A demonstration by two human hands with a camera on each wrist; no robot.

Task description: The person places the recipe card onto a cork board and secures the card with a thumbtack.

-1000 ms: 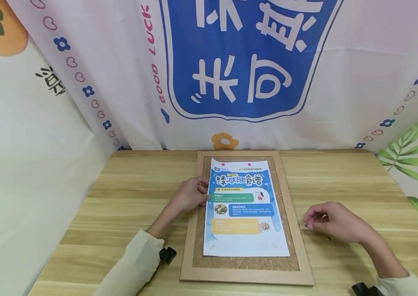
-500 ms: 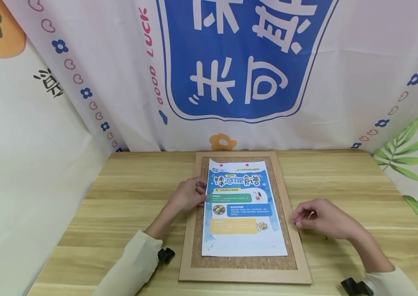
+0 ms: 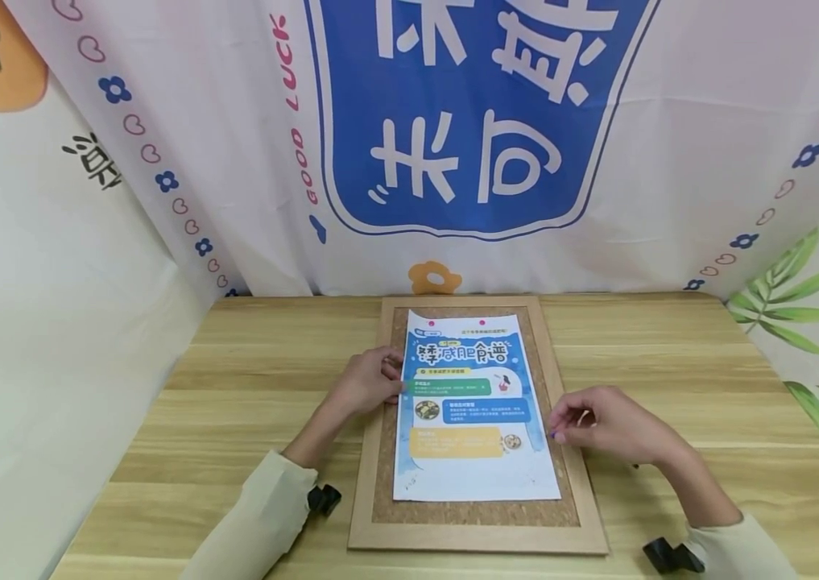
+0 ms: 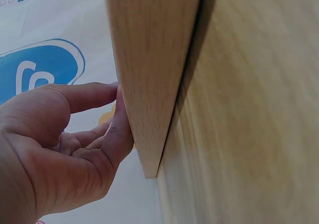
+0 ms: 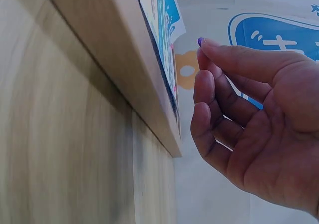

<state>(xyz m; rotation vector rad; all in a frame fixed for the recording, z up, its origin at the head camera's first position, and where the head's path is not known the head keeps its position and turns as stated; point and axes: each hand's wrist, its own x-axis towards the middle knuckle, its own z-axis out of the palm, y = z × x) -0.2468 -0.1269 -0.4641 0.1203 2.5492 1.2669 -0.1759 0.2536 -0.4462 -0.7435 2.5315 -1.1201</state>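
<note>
1 white backdrop cloth [image 3: 467,201], printed with a blue shield shape, hearts and the words GOOD LUCK, is hung behind the desk [image 3: 670,346]. The desk is topped in a pale wood grain, and a wood-framed cork board [image 3: 477,537] is laid flat on it, its far end near the cloth. Most of the cork is covered by a printed sheet [image 3: 473,411] in white, blue, green and yellow (part of its edge is seen lifted off the cork in the right wrist view). The left hand [image 3: 369,379] is placed at the left edge of the sheet; its thumb and index finger are set close together there, but whether paper is pinched between them cannot be told. The right hand [image 3: 608,423] is held over the right side of the board, its thumb and index finger clamped on a small purple pin [image 5: 200,41], just beside the sheet's right edge. A black device [image 3: 324,499] is worn at each wrist. 2 pink pins [image 3: 432,324] are set along the sheet's top edge.
</note>
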